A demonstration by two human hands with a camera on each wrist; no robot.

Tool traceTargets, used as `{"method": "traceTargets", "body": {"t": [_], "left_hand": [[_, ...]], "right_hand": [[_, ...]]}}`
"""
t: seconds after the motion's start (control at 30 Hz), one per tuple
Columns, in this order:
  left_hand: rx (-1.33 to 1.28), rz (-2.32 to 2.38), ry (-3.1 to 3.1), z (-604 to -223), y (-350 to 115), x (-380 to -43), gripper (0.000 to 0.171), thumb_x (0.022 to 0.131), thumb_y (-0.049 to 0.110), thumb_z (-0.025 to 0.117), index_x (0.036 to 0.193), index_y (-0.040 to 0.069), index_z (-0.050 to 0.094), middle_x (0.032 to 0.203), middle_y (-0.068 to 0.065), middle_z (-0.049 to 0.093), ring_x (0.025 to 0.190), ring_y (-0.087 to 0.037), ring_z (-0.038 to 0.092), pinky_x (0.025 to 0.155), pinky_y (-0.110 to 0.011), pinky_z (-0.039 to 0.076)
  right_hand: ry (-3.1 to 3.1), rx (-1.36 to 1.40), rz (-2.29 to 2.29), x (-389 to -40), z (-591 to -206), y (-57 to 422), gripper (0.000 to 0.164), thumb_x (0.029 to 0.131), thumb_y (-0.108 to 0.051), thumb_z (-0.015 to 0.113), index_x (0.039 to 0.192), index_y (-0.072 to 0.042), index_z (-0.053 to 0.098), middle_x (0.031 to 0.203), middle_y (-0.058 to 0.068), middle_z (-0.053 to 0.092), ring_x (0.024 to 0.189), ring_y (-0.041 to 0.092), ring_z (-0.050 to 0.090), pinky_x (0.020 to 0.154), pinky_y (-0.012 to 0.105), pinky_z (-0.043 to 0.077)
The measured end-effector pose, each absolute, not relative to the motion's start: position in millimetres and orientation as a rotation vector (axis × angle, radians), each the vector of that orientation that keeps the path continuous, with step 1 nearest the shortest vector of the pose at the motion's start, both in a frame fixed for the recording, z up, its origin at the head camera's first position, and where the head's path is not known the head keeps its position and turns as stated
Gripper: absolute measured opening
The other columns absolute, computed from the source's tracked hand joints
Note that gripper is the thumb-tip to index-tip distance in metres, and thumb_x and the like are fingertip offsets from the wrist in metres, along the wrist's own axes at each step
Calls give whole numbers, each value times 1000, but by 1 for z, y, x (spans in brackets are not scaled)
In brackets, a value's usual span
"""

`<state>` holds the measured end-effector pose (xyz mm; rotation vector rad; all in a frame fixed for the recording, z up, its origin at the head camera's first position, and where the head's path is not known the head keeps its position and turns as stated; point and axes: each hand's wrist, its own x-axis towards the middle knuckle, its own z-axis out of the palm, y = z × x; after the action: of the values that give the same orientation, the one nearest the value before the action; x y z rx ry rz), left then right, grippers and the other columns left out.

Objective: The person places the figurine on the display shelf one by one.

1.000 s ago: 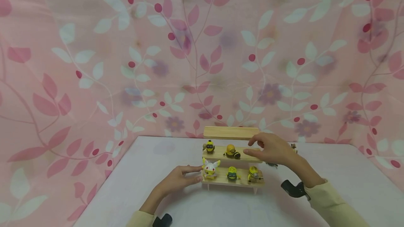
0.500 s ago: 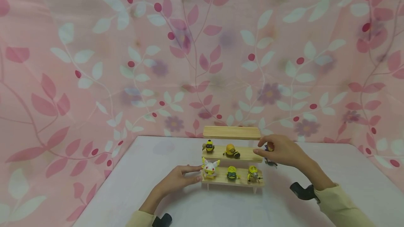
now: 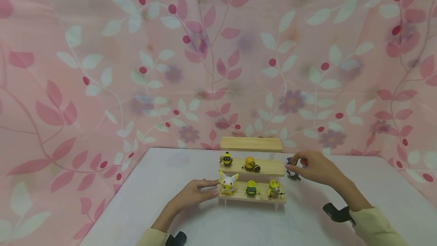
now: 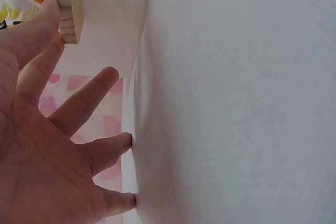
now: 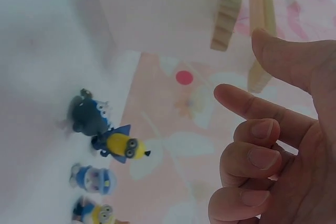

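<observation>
A three-tier wooden display shelf [image 3: 254,198] stands on the table. At its lower left end my left hand [image 3: 192,196] touches the board with thumb and index finger; its other fingers spread out, two reaching the white cloth in the left wrist view. Beside that thumb sits a white, long-eared figurine [image 3: 227,182]. My right hand [image 3: 315,168] hovers right of the shelf with nothing in it, thumb and index extended, the others curled. Near it stand toy figurines, including a yellow one in blue costume [image 5: 123,145] and a dark grey-blue one [image 5: 89,115], partly hidden in the head view.
Green-goggled [image 3: 251,188] and yellow [image 3: 274,188] figurines share the bottom tier. The middle tier carries a dark-goggled figurine [image 3: 227,159] and an orange-yellow one [image 3: 250,163]. Blue-capped [image 5: 94,179] and yellow-blue [image 5: 100,213] figurines stand farther along. A pink floral backdrop [image 3: 218,67] hangs behind.
My right hand has moved right and slightly down, away from the middle tier toward the figurines beside the shelf. My left hand stays at the lower board.
</observation>
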<state>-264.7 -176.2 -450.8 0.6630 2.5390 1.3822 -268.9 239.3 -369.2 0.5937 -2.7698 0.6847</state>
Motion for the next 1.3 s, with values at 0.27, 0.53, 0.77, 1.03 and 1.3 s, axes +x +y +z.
{"method": "traceTargets", "body": {"t": [0.27,0.53,0.77,1.03,1.3], "left_hand": [[671,1374,2545,-451,-176,-265,42,90,39,72,130,24,67,135,1,60,140,-46,31,109,-66,25],[700,1379,2541,-455,-176,-266,42,91,38,71,129,22,67,134,0,61,139,-47,31,110,-66,25],[688,1371,2558,-454,-176,-266,42,91,39,71,129,23,67,134,0,61,139,-48,31,109,-67,25],[678,1366,2567,-454,-175,-265,41,91,38,72,129,24,67,134,1,61,139,-47,32,108,-67,26],[661,1358,2570,-453,-175,-265,41,90,40,72,129,25,68,134,1,61,139,-46,33,108,-67,26]], "right_hand": [[-2831,479,673,-275,-382,245,33,86,-46,74,96,-15,73,64,-3,43,54,12,36,46,24,26],[-2927,351,681,-282,-393,248,37,86,-45,74,97,-10,73,76,1,56,61,16,47,47,30,38],[-2943,310,647,-286,-397,251,36,85,-46,75,93,-11,73,81,1,59,65,17,50,50,31,41],[-2997,251,622,-296,-409,257,36,86,-45,74,90,-10,72,84,3,65,69,18,56,52,33,46],[-3018,247,608,-301,-414,260,39,87,-46,72,90,-7,72,86,4,68,70,18,58,53,36,47]]}}
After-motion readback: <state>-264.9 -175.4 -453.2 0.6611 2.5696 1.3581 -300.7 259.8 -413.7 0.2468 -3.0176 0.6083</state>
